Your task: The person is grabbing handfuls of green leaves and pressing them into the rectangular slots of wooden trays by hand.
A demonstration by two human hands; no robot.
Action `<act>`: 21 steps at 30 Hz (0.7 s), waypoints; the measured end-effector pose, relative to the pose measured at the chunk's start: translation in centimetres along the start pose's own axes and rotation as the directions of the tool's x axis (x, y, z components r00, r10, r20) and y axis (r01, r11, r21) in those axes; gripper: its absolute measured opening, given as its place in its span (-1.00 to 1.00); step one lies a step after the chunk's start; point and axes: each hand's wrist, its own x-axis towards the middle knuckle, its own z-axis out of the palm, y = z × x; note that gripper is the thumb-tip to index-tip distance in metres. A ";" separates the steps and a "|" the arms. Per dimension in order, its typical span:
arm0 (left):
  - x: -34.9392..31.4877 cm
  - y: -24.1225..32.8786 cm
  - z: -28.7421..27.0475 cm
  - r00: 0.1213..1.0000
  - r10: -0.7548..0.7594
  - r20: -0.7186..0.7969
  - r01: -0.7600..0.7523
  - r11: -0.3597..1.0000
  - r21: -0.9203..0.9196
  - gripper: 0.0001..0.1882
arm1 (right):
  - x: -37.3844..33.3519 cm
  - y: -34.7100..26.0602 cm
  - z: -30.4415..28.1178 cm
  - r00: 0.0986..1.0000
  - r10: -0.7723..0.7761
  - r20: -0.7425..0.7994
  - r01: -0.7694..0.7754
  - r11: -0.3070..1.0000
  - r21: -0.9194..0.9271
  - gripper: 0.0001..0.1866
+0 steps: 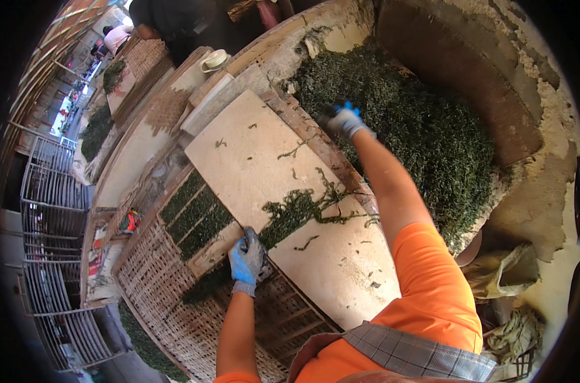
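Observation:
My left hand (248, 258), in a blue and grey glove, is at the near-left edge of a cream board (239, 137), beside a slatted wooden frame (216, 247). Its fingers look curled; what they hold, if anything, is hidden. Dark green leafy strands (296, 214) trail across the board. Green material also fills the gaps between the frame's slats, over a woven bamboo mat (159, 277). Stretched forward to the right, my gloved right hand (344, 120) is over the near-left edge of a large heap of dark green leafy shreds (418, 127). Motion blurs its fingers.
A low brick and plaster rim (322, 150) separates board and heap. A brown curved panel (456, 76) stands behind the heap. Metal racks (53, 242) are at the left. Stacked boards, a pale bowl (214, 59) and other people are farther back; a sack (504, 271) lies at right.

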 end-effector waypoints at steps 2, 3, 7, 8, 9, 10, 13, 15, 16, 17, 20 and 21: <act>-1.4 0.6 0.6 0.995 0.034 -0.097 -0.024 0.994 0.107 -0.50 | -3.8 -4.8 1.1 0.992 -0.003 0.125 0.025 0.984 -0.175 -0.70; -1.9 1.4 1.4 0.994 0.049 -0.093 -0.033 0.985 0.171 -0.51 | -3.4 -3.4 0.8 0.977 -0.012 0.213 0.025 0.998 -0.056 -0.68; -2.3 1.4 1.7 0.987 0.015 -0.162 0.013 0.986 0.169 -0.51 | -3.0 -0.7 -5.3 0.994 -0.107 -0.007 0.107 0.991 -0.077 -0.52; -2.0 1.3 1.7 0.988 0.014 -0.155 0.016 0.982 0.189 -0.51 | -1.6 0.4 -8.2 0.992 -0.001 -0.123 -0.008 0.997 -0.074 -0.56; -1.7 0.8 1.5 0.987 0.062 -0.148 -0.027 0.972 0.233 -0.52 | -1.8 0.2 -9.1 0.878 -0.007 -0.479 -0.167 0.933 -0.320 -0.65; -1.3 0.3 1.2 0.984 0.110 -0.139 -0.068 0.959 0.276 -0.52 | -0.7 0.7 -8.3 0.892 0.039 -0.451 -0.228 0.900 -0.372 -0.69; -1.4 1.0 2.1 0.992 0.068 -0.105 -0.051 0.986 0.156 -0.53 | 0.5 -2.8 -5.6 0.966 0.255 0.026 -0.237 0.927 -0.290 -0.74; -1.8 1.3 2.5 0.991 0.048 -0.128 -0.030 0.989 0.145 -0.54 | -0.7 -5.4 -0.5 0.995 0.031 0.097 -0.027 0.999 -0.041 -0.76; -1.7 0.9 2.1 0.986 0.070 -0.150 -0.035 0.974 0.225 -0.54 | -1.2 -5.9 1.7 0.992 -0.106 0.067 0.091 0.978 0.189 -0.78; -1.4 0.9 1.7 0.983 0.096 -0.157 -0.044 0.950 0.309 -0.54 | 0.0 -3.6 2.6 0.999 -0.030 0.034 0.015 0.925 0.380 -0.79; -0.5 -1.3 -0.3 0.983 -0.071 -0.170 0.045 0.987 -0.152 -0.51 | -2.3 -0.6 2.0 0.991 0.124 0.057 -0.123 0.628 0.768 -0.77; -1.0 -1.0 -0.2 0.983 -0.054 -0.174 0.049 0.998 -0.034 -0.51 | -4.6 -0.1 0.7 0.978 0.208 0.015 -0.144 0.625 0.768 -0.77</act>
